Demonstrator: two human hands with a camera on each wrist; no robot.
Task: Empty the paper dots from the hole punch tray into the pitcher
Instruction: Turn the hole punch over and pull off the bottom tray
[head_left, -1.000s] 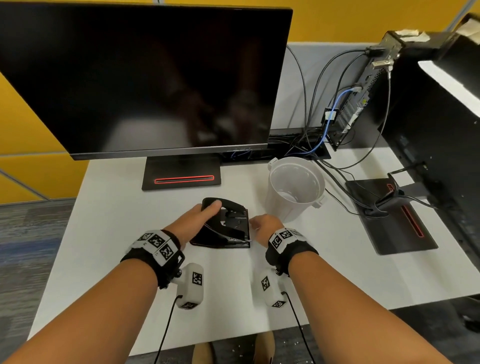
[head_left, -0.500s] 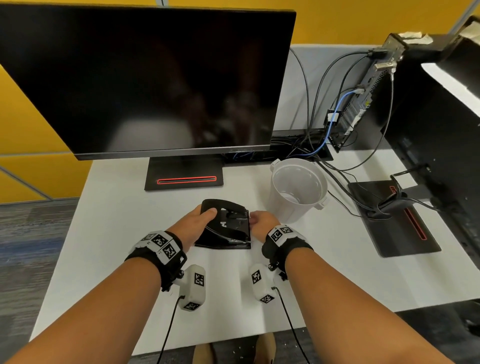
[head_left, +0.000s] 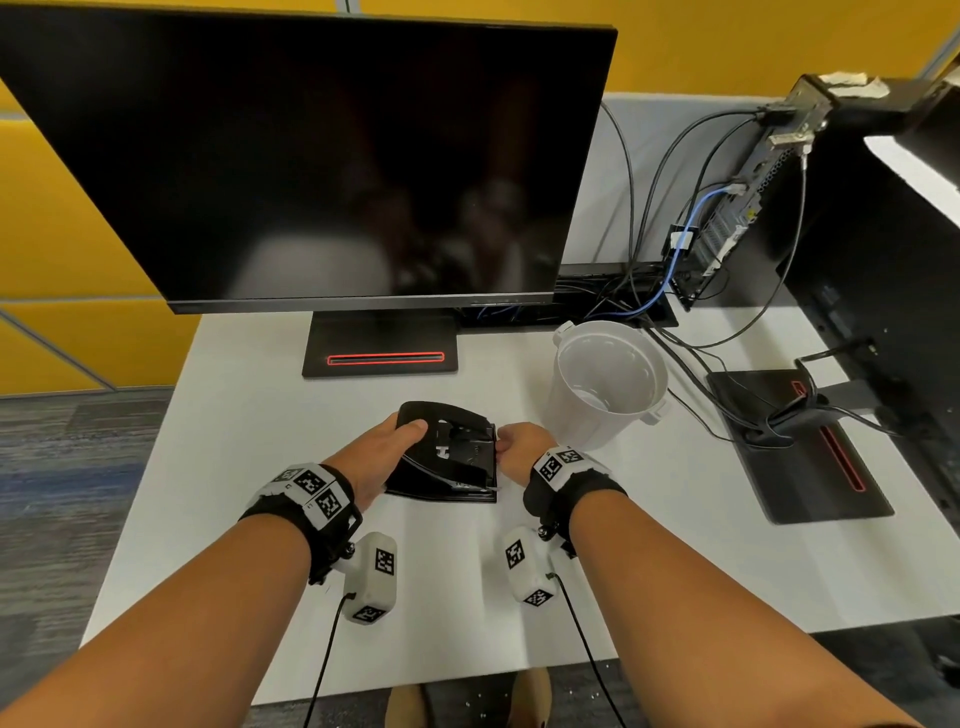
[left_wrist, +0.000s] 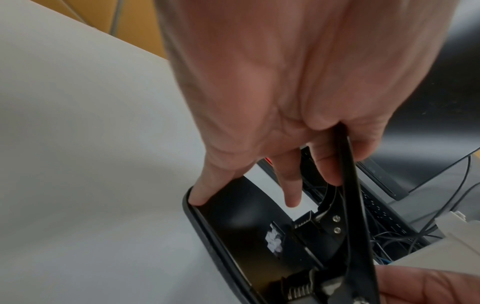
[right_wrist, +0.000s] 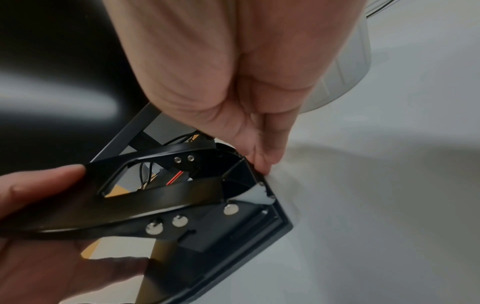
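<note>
The black hole punch (head_left: 452, 460) sits on the white table (head_left: 260, 426) in front of me. My left hand (head_left: 397, 441) grips its lever handle, thumb on top and fingers curled under (left_wrist: 324, 170). My right hand (head_left: 511, 447) pinches the right edge of the punch's base tray, fingertips (right_wrist: 262, 164) at its far corner. A small clump of white paper dots (left_wrist: 274, 241) shows inside the punch under the lever. The white pitcher (head_left: 605, 389) stands upright and open-topped just right of and behind the punch, close to my right hand.
A large dark monitor (head_left: 311, 166) and its base (head_left: 382, 348) stand behind the punch. Cables (head_left: 691, 364) run behind and right of the pitcher to a second monitor's stand (head_left: 800, 447) and a small computer (head_left: 737, 208).
My right hand has slid left from just beside the punch onto its right edge. The left hand has kept its hold on the lever; the punch and pitcher have stayed put.
</note>
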